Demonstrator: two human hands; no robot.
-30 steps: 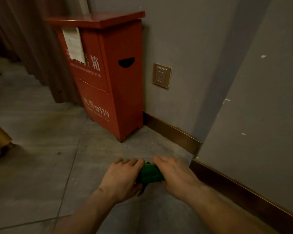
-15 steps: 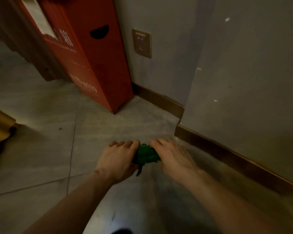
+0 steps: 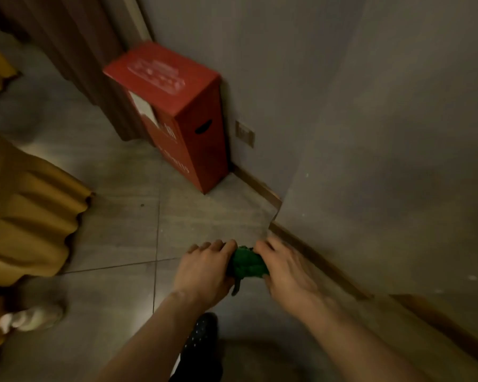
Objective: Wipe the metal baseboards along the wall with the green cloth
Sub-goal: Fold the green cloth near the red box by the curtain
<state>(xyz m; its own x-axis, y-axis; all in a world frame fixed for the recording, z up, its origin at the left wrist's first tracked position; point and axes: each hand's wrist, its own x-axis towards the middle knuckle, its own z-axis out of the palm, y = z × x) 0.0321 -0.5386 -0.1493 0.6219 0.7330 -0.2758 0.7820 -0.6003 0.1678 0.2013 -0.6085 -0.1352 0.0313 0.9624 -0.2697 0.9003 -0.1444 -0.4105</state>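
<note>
A bunched green cloth (image 3: 247, 263) is held in the air between both hands, above the floor tiles. My left hand (image 3: 204, 270) grips its left side and my right hand (image 3: 286, 267) grips its right side. The brown metal baseboard (image 3: 315, 260) runs along the foot of the grey wall just to the right of my right hand, apart from the cloth. A second stretch of the baseboard (image 3: 255, 184) continues behind the wall corner toward the red box. The picture is blurred.
A red fire-extinguisher box (image 3: 177, 117) stands against the wall ahead, a wall socket (image 3: 244, 133) beside it. Yellow draped fabric (image 3: 31, 227) fills the left. Brown curtains (image 3: 75, 45) hang behind. My dark shoe (image 3: 202, 340) is below my arms.
The view has risen and pulled back, so the red box's top and the yellow fabric now show. Both hands still hold the cloth, farther from the wall corner than before.
</note>
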